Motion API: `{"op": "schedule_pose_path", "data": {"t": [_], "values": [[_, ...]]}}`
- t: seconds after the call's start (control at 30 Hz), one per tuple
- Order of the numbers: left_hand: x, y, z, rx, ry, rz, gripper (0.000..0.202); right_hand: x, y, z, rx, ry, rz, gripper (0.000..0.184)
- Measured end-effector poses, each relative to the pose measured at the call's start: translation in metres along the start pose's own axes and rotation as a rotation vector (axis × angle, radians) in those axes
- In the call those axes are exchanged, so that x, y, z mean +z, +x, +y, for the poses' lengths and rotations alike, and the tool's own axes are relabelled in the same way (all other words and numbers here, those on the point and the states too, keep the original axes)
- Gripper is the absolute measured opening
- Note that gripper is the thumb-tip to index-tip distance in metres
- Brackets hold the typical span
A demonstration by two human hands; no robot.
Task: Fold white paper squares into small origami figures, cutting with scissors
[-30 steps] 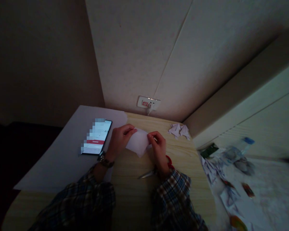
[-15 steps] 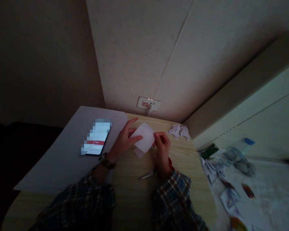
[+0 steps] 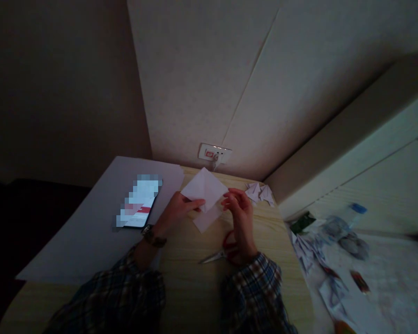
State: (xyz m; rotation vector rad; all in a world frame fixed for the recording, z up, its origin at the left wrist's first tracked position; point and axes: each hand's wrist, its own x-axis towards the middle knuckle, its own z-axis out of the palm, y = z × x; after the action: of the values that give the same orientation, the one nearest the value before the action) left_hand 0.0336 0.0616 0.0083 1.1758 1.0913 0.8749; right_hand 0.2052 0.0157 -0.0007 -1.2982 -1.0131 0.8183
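Note:
A sheet of white folded paper, now a wide diamond with a crease down its middle, is held above the wooden table. My left hand grips its lower left side, with the thumb lying on the front. At the right corner, the curled fingers of my right hand touch the edge. A smaller piece of white paper shows just below the diamond. Red-handled scissors lie on the table, partly behind my right wrist.
A lit phone rests on a large white sheet at left. Folded paper pieces sit at the table's far right corner. A wall socket holds a plug. Beyond the right edge are a plastic bottle and more folded papers.
The folded paper has opened into a wider diamond. My left hand has shifted its thumb lower, and my right hand has moved slightly right, baring the scissors' red handles.

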Motion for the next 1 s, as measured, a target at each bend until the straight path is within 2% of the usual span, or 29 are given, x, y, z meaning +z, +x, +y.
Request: {"op": "schedule_pose_path", "data": {"t": [0.17, 0.2, 0.27, 0.3, 0.37, 0.43, 0.5, 0.63, 0.73, 0.83, 0.93, 1.0], "values": [[-0.006, -0.004, 0.005, 0.006, -0.068, 0.103, 0.019, -0.048, -0.017, -0.010, 0.077, -0.229, -0.225, 0.005], [-0.007, -0.005, 0.005, 0.009, -0.085, 0.111, 0.019, -0.058, -0.024, -0.010, 0.078, -0.297, -0.273, 0.007], [-0.007, -0.006, 0.006, 0.015, -0.123, 0.117, 0.021, -0.072, -0.037, -0.010, -0.005, -0.624, -0.466, 0.021], [-0.006, -0.007, 0.007, 0.020, -0.144, 0.118, 0.023, -0.077, -0.043, -0.010, -0.037, -0.733, -0.521, 0.031], [-0.006, -0.008, 0.009, 0.043, -0.189, 0.120, 0.027, -0.082, -0.052, -0.011, -0.073, -0.914, -0.567, 0.041], [-0.005, -0.009, 0.012, 0.073, -0.229, 0.125, 0.029, -0.080, -0.058, -0.013, -0.131, -1.012, -0.552, 0.044], [-0.004, -0.010, 0.017, 0.105, -0.262, 0.138, 0.027, -0.074, -0.063, -0.015, -0.173, -1.051, -0.560, 0.039], [-0.001, -0.014, 0.035, 0.165, -0.301, 0.166, 0.013, -0.065, -0.072, -0.011, -0.136, -1.125, -0.637, 0.026], [0.003, -0.021, 0.056, 0.215, -0.307, 0.177, 0.018, -0.067, -0.077, -0.007, -0.143, -1.226, -0.603, 0.020], [0.008, -0.030, 0.081, 0.288, -0.325, 0.187, 0.014, -0.075, -0.077, -0.012, -0.136, -1.198, -0.578, 0.015], [0.014, -0.038, 0.104, 0.353, -0.479, 0.224, 0.015, -0.079, -0.067, -0.030, -0.116, -0.911, -0.516, 0.015], [0.017, -0.041, 0.116, 0.380, -0.516, 0.239, 0.016, -0.071, -0.055, -0.049, -0.086, -0.692, -0.457, 0.021]]}}
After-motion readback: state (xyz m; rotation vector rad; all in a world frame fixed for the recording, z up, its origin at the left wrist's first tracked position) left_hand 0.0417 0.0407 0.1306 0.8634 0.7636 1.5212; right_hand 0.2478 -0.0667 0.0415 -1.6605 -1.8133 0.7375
